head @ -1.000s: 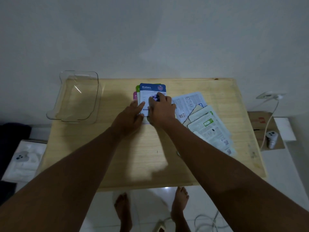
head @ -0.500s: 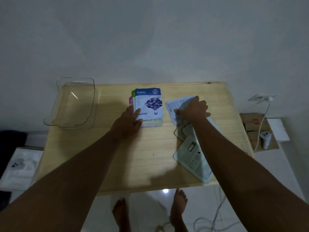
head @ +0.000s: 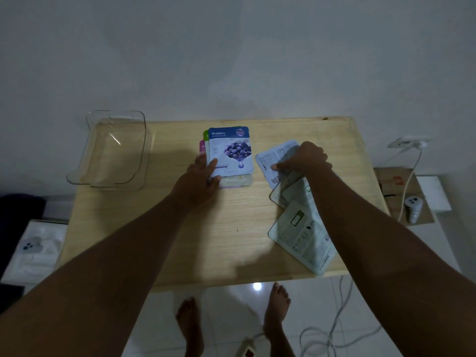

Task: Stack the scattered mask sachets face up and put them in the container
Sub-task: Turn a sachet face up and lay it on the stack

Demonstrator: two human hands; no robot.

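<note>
- Wooden table (head: 180, 240) is seen from above, with a clear plastic container (head: 113, 150) set at its far left corner, partly overhanging the edge; nothing is seen inside it.
- Near the far middle of the table a stack of face-up sachets (head: 229, 161) is laid, topped by the blue Blueberry sachet (head: 230, 150); edges of a green and a pink sachet are shown at its left, and a pale one at its near edge.
- The left hand (head: 201, 179) is placed at the near left corner of the stack, thumb laid on the Blueberry sachet and fingers at the stack's left edge; the hand is only loosely closed against it, and a firm clamp cannot be told.
- The right hand (head: 304, 158) is curled over a face-down sachet (head: 270, 163) just right of the stack, thumb pressed on its printed back and fingers folded over its far edge, so it is pinched.
- More face-down sachets (head: 301, 235) are spread along the right side of the table, overlapping, partly hidden under the right forearm; the nearest one pokes past the table's near edge.
- Bare feet (head: 190, 323) and white cables (head: 332, 338) are seen on the tiled floor below.
</note>
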